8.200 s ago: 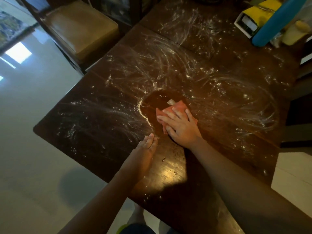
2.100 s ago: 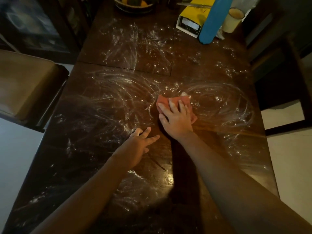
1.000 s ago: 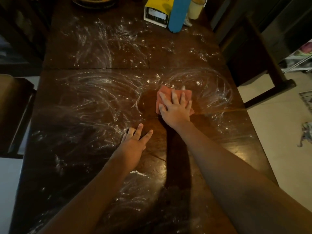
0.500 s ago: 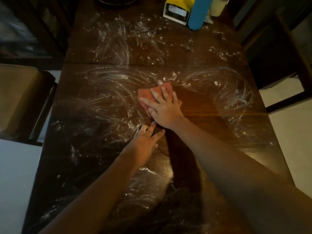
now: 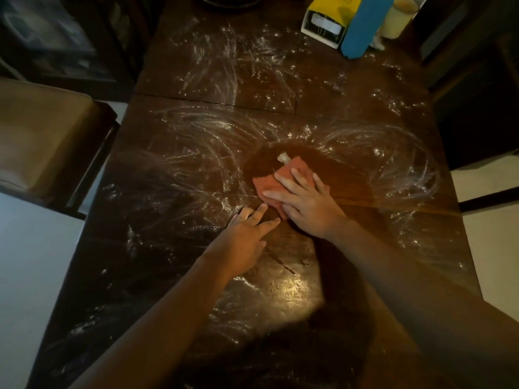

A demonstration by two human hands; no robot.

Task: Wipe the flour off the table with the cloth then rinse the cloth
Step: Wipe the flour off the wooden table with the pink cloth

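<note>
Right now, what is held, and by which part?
Nothing gripped: right hand presses flat on the cloth, near half; left hand rests on the table.

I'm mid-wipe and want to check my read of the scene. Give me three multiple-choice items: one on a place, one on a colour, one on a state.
1. Where is the cloth?
A. on the chair
B. under the right hand, in the middle of the table
C. on the floor

2. What colour is the tall cylinder at the far end?
A. blue
B. green
C. white

3. How is the left hand?
A. gripping the cloth
B. curled in a fist
C. flat on the table

Answers:
1 B: the right hand's fingers are spread over the cloth.
2 A: it stands blue beside the yellow box.
3 C: its fingers lie straight on the wood near the cloth.
</note>
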